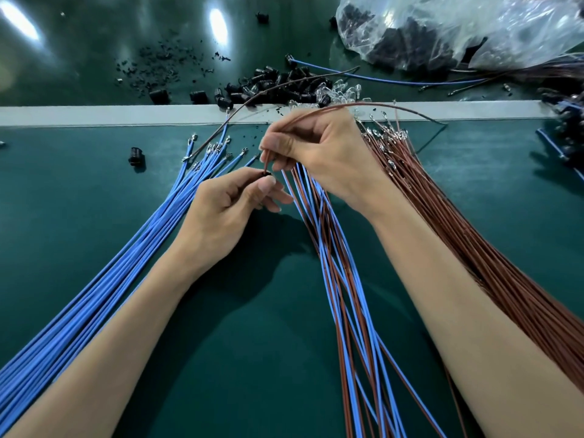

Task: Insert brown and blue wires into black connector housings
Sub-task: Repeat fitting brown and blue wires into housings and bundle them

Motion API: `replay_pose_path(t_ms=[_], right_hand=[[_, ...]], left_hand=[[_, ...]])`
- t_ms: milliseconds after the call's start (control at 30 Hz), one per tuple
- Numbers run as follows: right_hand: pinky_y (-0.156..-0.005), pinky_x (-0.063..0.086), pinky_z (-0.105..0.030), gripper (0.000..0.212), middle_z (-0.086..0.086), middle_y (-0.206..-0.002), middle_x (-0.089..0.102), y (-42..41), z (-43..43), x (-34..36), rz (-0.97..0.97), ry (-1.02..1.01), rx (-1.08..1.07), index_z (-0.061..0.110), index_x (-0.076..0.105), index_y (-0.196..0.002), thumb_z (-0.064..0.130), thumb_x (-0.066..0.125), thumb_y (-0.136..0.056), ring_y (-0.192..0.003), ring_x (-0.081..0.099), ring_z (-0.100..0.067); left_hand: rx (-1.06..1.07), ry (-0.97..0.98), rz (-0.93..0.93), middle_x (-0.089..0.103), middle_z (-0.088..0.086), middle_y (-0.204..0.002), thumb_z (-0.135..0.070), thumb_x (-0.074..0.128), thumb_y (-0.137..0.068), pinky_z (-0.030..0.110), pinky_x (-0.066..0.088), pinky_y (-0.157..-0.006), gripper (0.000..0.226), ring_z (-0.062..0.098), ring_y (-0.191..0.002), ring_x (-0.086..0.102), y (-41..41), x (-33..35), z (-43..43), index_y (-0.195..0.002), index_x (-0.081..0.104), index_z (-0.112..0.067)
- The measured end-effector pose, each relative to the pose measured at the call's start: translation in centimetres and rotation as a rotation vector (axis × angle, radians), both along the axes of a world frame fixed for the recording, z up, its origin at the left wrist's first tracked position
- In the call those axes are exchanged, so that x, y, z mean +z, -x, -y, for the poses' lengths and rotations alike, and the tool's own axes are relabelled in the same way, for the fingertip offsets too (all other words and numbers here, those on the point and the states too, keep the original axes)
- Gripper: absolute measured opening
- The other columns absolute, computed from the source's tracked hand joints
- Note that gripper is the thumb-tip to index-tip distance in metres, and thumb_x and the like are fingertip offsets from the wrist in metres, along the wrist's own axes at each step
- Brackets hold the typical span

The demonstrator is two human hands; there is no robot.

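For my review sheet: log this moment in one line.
left hand pinches black housing | right hand pinches brown wire | tip at housing

The left hand (227,210) and the right hand (319,153) are bare. Both forearms (458,295) are uncovered too. The fingernails (267,184) are cut short.

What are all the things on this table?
mat: one, green, under everything
blue wires: many, blue, left bundle
brown wires: many, brown, right bundle
mixed wires: many, blue and brown, middle
loose housings: a pile, black, far side
lone housing: one, black, left on mat
plastic bag: one, clear, top right
held housing: one, black, centre
held wire: one, brown, tip at held housing
left hand: one, pinches held housing
right hand: one, pinches held wire
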State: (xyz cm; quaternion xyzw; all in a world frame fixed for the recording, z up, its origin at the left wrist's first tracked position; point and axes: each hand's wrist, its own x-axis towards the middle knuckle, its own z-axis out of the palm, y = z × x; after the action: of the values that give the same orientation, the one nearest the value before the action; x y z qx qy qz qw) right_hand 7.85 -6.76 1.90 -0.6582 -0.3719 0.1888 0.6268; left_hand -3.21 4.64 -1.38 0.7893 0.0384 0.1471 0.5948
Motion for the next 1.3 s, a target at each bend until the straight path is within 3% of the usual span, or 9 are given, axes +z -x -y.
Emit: replay_pose_path(t_ms=[100, 267, 400, 600, 733, 833, 1033, 1167, 1300], right_hand=[[-0.064, 0.052, -0.037, 0.007, -0.007, -0.067, 0.065, -0.1, 0.1, -0.1, 0.042, 0.084, 0.028, 0.006, 0.065, -0.079, 0.002, 0.065, -0.085, -0.059, 0.060, -0.015], [-0.059, 0.054, -0.024, 0.007, -0.004, -0.067, 0.066, -0.2, 0.1, 0.0, 0.037, 0.003, -0.054, 0.006, 0.067, -0.079, 0.002, 0.066, -0.085, -0.057, 0.061, -0.011], [-0.070, 0.057, -0.039, 0.004, -0.001, -0.069, 0.065, 0.0, 0.0, -0.2, 0.077, 0.125, -0.004, 0.006, 0.068, -0.079, 0.003, 0.070, -0.081, -0.063, 0.063, -0.016], [-0.075, 0.052, -0.028, 0.012, 0.008, -0.077, 0.063, -0.2, 0.3, 0.2, 0.200, 0.271, 0.064, 0.002, 0.073, -0.088, 0.012, 0.073, -0.080, -0.075, 0.061, -0.009], [-0.058, 0.050, -0.023, 0.025, 0.003, -0.082, 0.063, -0.5, 0.8, 1.0, -0.157, 0.087, 0.069, 0.006, 0.055, -0.113, 0.024, 0.054, -0.095, -0.065, 0.057, -0.011], [-0.045, 0.041, -0.020, 0.025, -0.008, -0.074, 0.058, -0.6, 0.7, 1.5, -0.404, -0.202, -0.129, 0.006, 0.048, -0.089, 0.025, 0.037, -0.103, -0.052, 0.051, -0.012], [-0.045, 0.042, -0.017, 0.033, 0.000, -0.060, 0.055, -1.0, 0.9, 1.3, -0.110, 0.213, 0.015, 0.006, 0.052, -0.068, 0.016, 0.046, -0.100, -0.049, 0.051, -0.007], [-0.054, 0.049, -0.016, 0.018, -0.009, -0.075, 0.060, -1.0, 1.2, 2.0, -0.364, -0.015, 0.015, 0.004, 0.053, -0.087, 0.013, 0.044, -0.100, -0.058, 0.058, -0.012], [-0.055, 0.050, -0.015, 0.031, -0.014, -0.075, 0.064, -0.8, 1.0, 1.5, -0.321, 0.004, -0.021, 0.001, 0.057, -0.079, 0.012, 0.039, -0.101, -0.056, 0.061, -0.011]], left_hand=[[-0.026, -0.028, -0.003, 0.071, -0.001, -0.086, -0.022, 0.048, -0.091, 0.012, 0.047, -0.069, 0.024, 0.005, -0.070, 0.065, 0.0, -0.1, 0.0, -0.095, 0.063, -0.005], [-0.035, -0.013, -0.008, 0.071, 0.000, -0.087, -0.023, 0.044, -0.093, 0.013, 0.047, -0.069, 0.025, 0.006, -0.071, 0.065, -0.1, -0.2, -0.1, -0.094, 0.061, -0.004], [-0.043, -0.018, 0.002, 0.070, 0.003, -0.087, -0.021, 0.042, -0.093, 0.012, 0.046, -0.068, 0.026, 0.004, -0.070, 0.065, -0.1, -0.1, -0.1, -0.096, 0.061, -0.003], [-0.032, 0.002, -0.012, 0.069, 0.005, -0.086, -0.019, 0.042, -0.093, 0.010, 0.045, -0.068, 0.026, 0.001, -0.070, 0.063, -0.2, -0.1, -0.1, -0.095, 0.062, -0.002], [-0.014, 0.064, -0.024, 0.071, 0.003, -0.086, -0.024, 0.043, -0.092, 0.010, 0.045, -0.068, 0.026, 0.004, -0.070, 0.065, -0.1, -0.1, -0.1, -0.089, 0.062, -0.008], [-0.015, 0.070, -0.037, 0.074, -0.001, -0.084, -0.027, 0.044, -0.092, 0.014, 0.048, -0.070, 0.028, 0.006, -0.073, 0.066, -0.1, -0.1, -0.3, -0.088, 0.064, -0.008], [-0.061, 0.039, -0.071, 0.075, -0.001, -0.086, -0.028, 0.048, -0.092, 0.017, 0.049, -0.075, 0.027, 0.008, -0.077, 0.068, 0.0, -0.1, -0.3, -0.085, 0.069, -0.012], [-0.048, 0.040, -0.078, 0.075, -0.001, -0.086, -0.029, 0.049, -0.091, 0.015, 0.048, -0.073, 0.029, 0.006, -0.075, 0.067, 0.1, -0.1, -0.2, -0.085, 0.070, -0.010], [-0.058, 0.041, -0.073, 0.075, -0.001, -0.085, -0.029, 0.050, -0.090, 0.016, 0.049, -0.074, 0.026, 0.007, -0.076, 0.067, 0.2, -0.1, 0.0, -0.085, 0.069, -0.013]])
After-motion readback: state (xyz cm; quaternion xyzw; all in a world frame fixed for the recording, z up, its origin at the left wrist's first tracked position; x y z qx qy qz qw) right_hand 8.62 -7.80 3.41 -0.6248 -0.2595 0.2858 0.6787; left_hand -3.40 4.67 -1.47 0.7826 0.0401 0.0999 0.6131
